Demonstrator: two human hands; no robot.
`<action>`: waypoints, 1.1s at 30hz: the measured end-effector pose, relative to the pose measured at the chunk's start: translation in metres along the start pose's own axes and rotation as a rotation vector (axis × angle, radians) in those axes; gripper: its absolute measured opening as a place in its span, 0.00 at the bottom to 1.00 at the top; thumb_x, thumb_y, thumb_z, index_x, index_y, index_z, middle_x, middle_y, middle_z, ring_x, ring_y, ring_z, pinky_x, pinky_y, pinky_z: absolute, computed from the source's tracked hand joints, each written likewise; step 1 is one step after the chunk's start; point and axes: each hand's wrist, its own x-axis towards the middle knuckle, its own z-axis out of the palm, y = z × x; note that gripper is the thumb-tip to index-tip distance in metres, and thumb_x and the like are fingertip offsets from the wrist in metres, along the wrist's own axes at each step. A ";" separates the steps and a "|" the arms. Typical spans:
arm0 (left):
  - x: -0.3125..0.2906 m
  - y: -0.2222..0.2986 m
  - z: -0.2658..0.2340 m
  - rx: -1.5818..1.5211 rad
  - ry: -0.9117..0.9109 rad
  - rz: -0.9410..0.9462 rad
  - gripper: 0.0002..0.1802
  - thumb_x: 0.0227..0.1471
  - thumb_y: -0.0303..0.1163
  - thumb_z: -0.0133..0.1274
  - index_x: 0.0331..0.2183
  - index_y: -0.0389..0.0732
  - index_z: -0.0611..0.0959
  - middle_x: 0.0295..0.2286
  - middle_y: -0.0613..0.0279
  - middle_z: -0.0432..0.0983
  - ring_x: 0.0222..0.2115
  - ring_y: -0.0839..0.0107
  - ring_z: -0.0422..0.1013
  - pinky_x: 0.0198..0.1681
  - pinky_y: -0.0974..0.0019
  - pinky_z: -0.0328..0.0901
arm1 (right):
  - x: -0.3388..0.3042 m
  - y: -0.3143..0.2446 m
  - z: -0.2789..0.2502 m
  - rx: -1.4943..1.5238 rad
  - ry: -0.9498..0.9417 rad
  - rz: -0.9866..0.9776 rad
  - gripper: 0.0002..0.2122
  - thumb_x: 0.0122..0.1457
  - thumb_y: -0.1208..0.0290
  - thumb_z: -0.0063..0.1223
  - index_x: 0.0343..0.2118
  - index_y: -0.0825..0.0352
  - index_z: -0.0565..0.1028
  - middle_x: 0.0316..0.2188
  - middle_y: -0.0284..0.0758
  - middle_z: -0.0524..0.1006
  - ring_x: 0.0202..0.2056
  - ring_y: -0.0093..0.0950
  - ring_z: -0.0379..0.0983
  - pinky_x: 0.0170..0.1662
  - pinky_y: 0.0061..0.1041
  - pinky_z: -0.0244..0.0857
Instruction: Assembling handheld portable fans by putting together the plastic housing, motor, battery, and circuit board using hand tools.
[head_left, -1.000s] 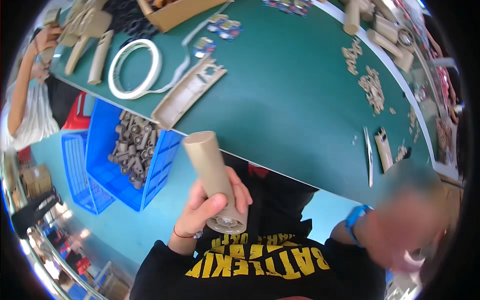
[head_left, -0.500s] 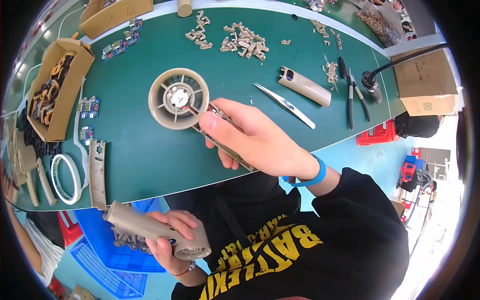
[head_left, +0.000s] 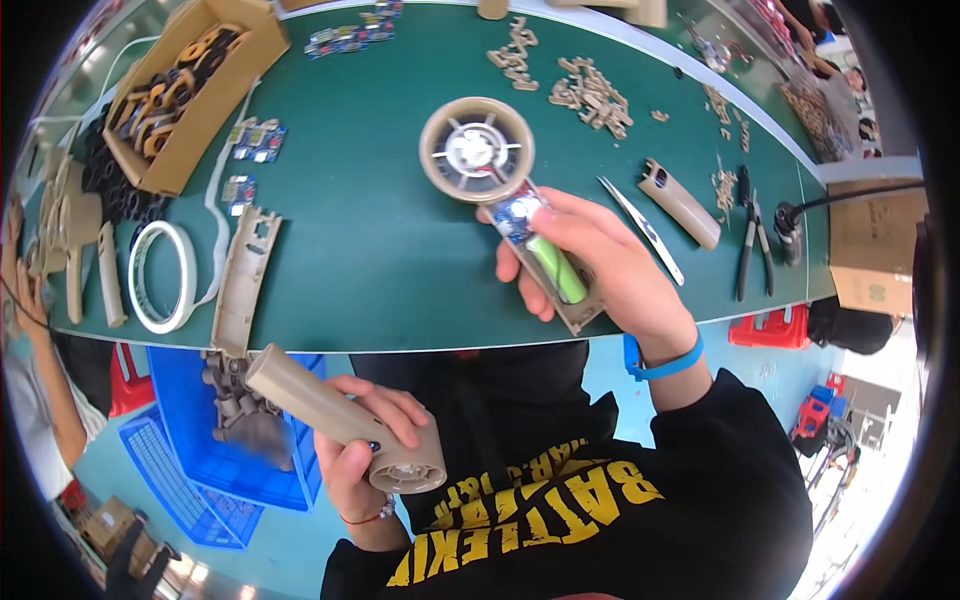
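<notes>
Right fingers pinch one opened fan; left fingers clasp one beige housing.

A black long-sleeved top, yellow block lettering toward six o'clock; blue wristband by the right hand, near four; red cord and beaded bracelet by the left hand, near seven.

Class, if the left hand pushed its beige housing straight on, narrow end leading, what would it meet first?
Probably the near end of the open beige half-shell on the green table: the housing in the left hand points toward it. Depth is unclear, so it might pass above or below.
</notes>
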 end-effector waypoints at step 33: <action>0.005 0.107 -0.088 0.098 0.188 0.368 0.31 0.57 0.43 0.47 0.55 0.35 0.59 0.33 0.50 0.74 0.39 0.63 0.72 0.45 0.62 0.67 | 0.003 -0.010 -0.031 -0.612 0.201 -0.135 0.17 0.67 0.61 0.42 0.49 0.69 0.72 0.28 0.33 0.76 0.26 0.20 0.72 0.29 0.18 0.68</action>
